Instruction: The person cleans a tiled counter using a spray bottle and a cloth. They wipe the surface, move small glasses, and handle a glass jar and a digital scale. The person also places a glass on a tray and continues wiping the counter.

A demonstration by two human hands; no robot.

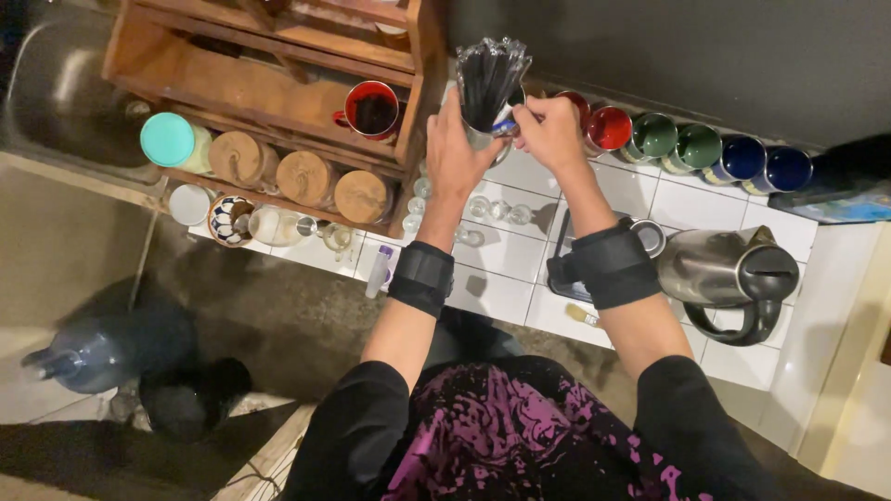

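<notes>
Seen from above, a person in a black and purple top stood at a white tiled counter [520, 250], both wrists strapped with black bands. The left hand [452, 153] was wrapped around a small cup [482, 134] stuffed with black straws [489, 79], fingers closed on its side and holding it above the counter's back edge. The right hand [552, 130] was pinched shut at the cup's rim, fingertips touching it beside something small and blue; exactly what it gripped could not be told. Behind the hands ran a row of mugs [696, 148] in red, green and blue along the dark wall. A steel electric kettle [724, 269] sat on the counter just right of the right forearm. To the left stood a wooden rack [269, 83] carrying a red mug [371, 109] and cork-lidded jars [306, 176], with small clear glasses [492, 209] on the tiles under the hands. A large blue water jug [93, 353] lay on the floor at lower left.
</notes>
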